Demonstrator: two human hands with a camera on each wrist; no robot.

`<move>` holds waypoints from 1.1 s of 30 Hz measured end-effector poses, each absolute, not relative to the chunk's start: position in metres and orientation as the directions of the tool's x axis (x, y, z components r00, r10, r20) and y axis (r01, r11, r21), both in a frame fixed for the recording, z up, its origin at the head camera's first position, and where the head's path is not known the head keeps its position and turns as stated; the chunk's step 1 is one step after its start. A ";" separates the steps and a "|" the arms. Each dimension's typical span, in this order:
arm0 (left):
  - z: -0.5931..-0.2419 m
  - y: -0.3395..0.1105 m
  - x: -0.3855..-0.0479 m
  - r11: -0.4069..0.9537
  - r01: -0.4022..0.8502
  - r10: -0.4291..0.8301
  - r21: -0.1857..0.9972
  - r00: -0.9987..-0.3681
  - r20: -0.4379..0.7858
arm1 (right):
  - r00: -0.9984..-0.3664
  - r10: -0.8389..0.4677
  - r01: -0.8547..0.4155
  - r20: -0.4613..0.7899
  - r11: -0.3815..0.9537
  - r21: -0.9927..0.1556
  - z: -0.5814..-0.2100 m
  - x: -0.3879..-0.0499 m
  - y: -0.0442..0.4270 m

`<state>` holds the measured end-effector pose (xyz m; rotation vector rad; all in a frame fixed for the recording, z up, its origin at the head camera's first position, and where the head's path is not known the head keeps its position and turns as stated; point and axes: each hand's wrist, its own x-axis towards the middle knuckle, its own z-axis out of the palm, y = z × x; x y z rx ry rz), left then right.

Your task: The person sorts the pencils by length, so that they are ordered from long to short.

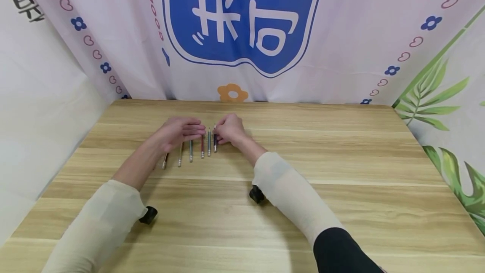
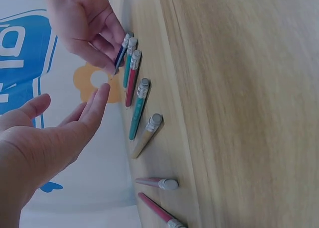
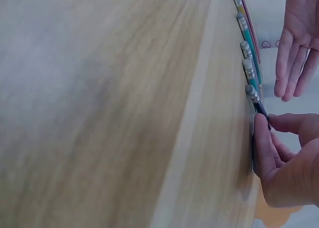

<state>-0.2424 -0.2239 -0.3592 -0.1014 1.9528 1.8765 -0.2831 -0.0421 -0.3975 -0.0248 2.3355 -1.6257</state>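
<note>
Several pencils with silver ferrules and eraser ends toward the person lie in a row on the wooden table. At the row's right end, my right hand pinches a dark blue pencil between thumb and fingers. Left of it lie a teal pencil, a red pencil, another teal pencil and a tan pencil. Two reddish pencils, one of them this red pencil, lie at the left end. My left hand, fingers extended, is over the row and hides the far parts of several pencils in the head view.
The table has a back edge against a white curtain with a blue emblem. White cloth with green leaf prints stands along the right side. Black wrist cameras sit under both forearms.
</note>
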 end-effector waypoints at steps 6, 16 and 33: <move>-0.356 -0.226 -0.242 0.079 -0.340 0.237 0.937 -0.907 -0.349 | -0.962 -0.166 0.116 -0.215 0.465 -0.878 -0.403 -0.290 -0.044; -0.355 -0.224 -0.244 0.090 -0.330 0.250 0.940 -0.906 -0.342 | -0.966 -0.165 0.092 -0.200 0.504 -0.859 -0.404 -0.293 -0.041; -0.355 -0.229 -0.235 0.399 -0.159 0.187 0.903 -0.950 -0.251 | -0.952 -0.305 -0.168 0.003 0.516 -0.840 -0.379 -0.272 0.042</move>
